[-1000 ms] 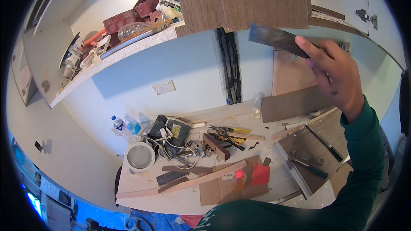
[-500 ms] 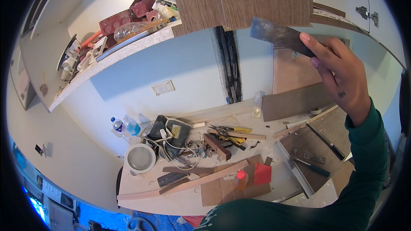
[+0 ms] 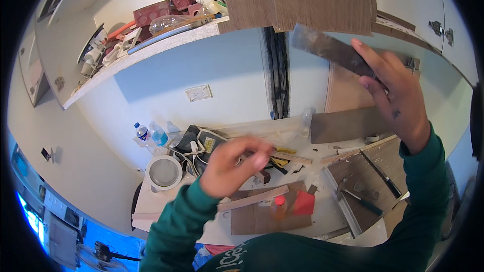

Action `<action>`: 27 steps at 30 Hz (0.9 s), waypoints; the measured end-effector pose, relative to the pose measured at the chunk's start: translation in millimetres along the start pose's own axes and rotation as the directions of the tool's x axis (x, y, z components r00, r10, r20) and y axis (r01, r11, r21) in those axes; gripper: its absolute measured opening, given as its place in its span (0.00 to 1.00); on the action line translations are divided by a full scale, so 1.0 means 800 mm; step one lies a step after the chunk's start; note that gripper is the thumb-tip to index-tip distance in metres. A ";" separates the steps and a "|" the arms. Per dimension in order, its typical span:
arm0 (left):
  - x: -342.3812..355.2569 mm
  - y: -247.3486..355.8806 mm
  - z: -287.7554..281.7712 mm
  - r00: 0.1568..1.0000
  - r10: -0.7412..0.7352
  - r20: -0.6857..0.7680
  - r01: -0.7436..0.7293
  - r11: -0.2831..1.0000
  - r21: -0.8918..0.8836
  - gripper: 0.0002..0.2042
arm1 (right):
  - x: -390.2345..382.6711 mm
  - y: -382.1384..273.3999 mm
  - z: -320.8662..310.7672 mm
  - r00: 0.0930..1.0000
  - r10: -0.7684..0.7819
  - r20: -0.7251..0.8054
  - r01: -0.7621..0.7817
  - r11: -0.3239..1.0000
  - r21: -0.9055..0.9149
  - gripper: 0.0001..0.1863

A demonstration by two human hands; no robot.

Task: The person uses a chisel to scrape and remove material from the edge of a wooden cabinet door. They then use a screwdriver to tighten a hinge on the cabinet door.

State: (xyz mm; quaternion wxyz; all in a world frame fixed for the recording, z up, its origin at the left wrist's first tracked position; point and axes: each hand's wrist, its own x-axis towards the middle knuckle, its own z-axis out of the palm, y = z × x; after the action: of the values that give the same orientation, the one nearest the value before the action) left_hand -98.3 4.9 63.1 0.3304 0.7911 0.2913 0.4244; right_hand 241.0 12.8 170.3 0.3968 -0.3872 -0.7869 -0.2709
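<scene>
Wood-grain cabinet front (image 3: 322,0) up at 1 o'clock, clock centred on the view. White worktable (image 3: 325,214) spans the lower part, 4 round to 8. White shelf (image 3: 151,52) at 10–11, loaded with red boxes (image 3: 151,13) and mixed hardware. Brown board (image 3: 353,168) on the table at 4. Grey-brown panel (image 3: 348,126) at 3, against the wall. Cardboard sheet (image 3: 252,221) flat at 6. Black cables (image 3: 277,75) in a wall slot at 1.

Right hand (image 3: 399,90), between 2 and 3: gripping a flat dark metal blade, thumb under, forefinger on top. Left hand (image 3: 234,163), near 6, over the table: fingers half-curled, motion-blurred; can't tell if it grips anything. Dark tool bag (image 3: 191,136) just beyond it, at 8.

Metal blade (image 3: 327,50) is raised at 2, tip pointing to 10, near the cabinet front's lower edge in view; can't tell if touching. Hammer (image 3: 362,200) on the board at 4. Round white fixture (image 3: 164,172) at 8. Red-capped bottle (image 3: 279,210) at 5, on the cardboard. Socket plate (image 3: 198,93) at 10.
</scene>
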 end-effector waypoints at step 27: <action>0.193 0.029 0.073 0.930 0.143 -0.339 -0.318 0.778 -0.542 0.21 | -0.065 0.035 -0.007 0.938 0.227 0.261 -0.303 0.904 0.302 0.22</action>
State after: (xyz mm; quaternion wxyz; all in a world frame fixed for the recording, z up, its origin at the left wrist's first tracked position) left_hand 28.6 88.7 130.7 0.4592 0.6116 0.0892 0.6381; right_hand 286.1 4.0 133.3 0.4011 -0.4450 -0.8001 -0.0309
